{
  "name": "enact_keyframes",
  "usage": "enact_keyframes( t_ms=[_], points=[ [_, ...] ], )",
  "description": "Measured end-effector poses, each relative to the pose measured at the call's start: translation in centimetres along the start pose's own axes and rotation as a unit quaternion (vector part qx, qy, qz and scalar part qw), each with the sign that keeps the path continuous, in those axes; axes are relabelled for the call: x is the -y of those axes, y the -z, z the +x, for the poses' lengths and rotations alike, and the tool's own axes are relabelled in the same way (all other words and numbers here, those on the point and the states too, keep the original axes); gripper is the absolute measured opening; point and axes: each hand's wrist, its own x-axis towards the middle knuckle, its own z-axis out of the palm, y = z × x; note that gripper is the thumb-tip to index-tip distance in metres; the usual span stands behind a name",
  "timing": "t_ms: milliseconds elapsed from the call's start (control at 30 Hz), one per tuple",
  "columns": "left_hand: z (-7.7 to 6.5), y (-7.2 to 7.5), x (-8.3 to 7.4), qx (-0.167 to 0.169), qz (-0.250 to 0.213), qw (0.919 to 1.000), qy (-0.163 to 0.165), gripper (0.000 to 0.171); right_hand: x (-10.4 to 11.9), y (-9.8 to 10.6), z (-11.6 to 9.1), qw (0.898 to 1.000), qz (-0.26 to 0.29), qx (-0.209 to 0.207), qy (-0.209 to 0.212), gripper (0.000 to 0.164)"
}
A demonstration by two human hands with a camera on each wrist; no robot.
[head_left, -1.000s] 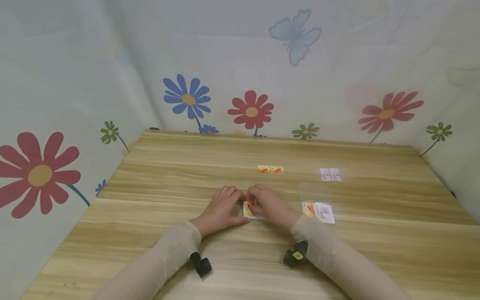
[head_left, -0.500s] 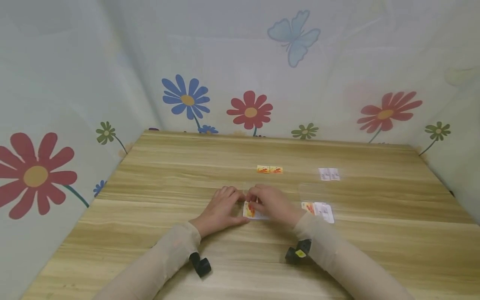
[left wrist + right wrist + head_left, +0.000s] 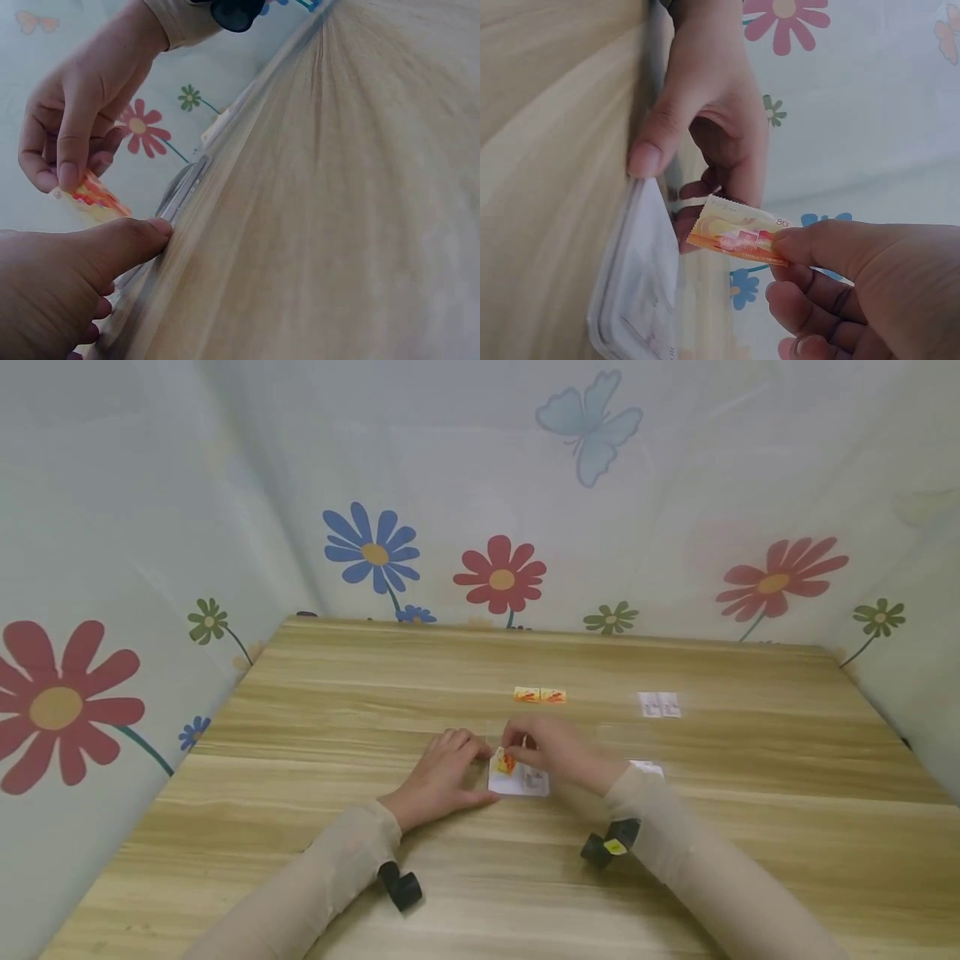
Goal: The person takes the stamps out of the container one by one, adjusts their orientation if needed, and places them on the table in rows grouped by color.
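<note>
My right hand [image 3: 551,750] pinches an orange-and-yellow postage stamp [image 3: 739,232] between thumb and fingers. In the right wrist view, its perforated edges and the figure 80 show. The stamp is tilted above a thin plastic case [image 3: 517,787] with a white base. A pale stamp [image 3: 535,777] lies in the right half of that case. At the case's left side, my left hand [image 3: 442,775] holds it, with the thumb at the near corner and the fingers toward the back edge. The right hand hides part of the case.
Two orange stamps [image 3: 540,695] lie side by side farther back on the wooden table [image 3: 337,685]. Two pale stamps [image 3: 659,704] lie to the back right. A second case [image 3: 648,767] is mostly hidden behind my right wrist. A floral curtain [image 3: 450,460] surrounds the table.
The orange stamp has come up off the case in my right hand's pinch. My right hand and forearm have shifted up and to the right, covering more of the second case. The left hand stays put.
</note>
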Motion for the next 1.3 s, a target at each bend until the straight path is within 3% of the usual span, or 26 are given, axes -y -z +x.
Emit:
enact_keyframes(
  t_ms=[200, 500, 800, 1100, 1300],
  points=[
    [0.0, -0.1, 0.1, -0.001, -0.008, 1.0000, 0.000, 0.052, -0.6, 1.1, 0.2, 0.999, 0.025, -0.004, -0.021, 0.005],
    [0.0, -0.1, 0.1, -0.005, -0.004, 1.0000, -0.004, 0.052, -2.1, 2.9, 0.8, 0.998, 0.055, -0.038, -0.017, 0.005],
    [-0.1, -0.2, 0.1, -0.012, 0.008, 0.9999, -0.006, 0.053, -3.3, 4.5, 1.1, 0.994, 0.075, -0.038, -0.069, 0.009],
    [0.0, -0.2, 0.1, -0.011, 0.007, 0.9999, -0.007, 0.053, -4.6, 6.0, 1.2, 0.980, 0.160, -0.040, -0.115, 0.012],
    [0.0, -0.2, 0.2, -0.008, 0.007, 0.9999, -0.004, 0.054, -5.8, 6.7, 1.4, 0.973, 0.176, -0.058, -0.138, 0.014]
  ],
)
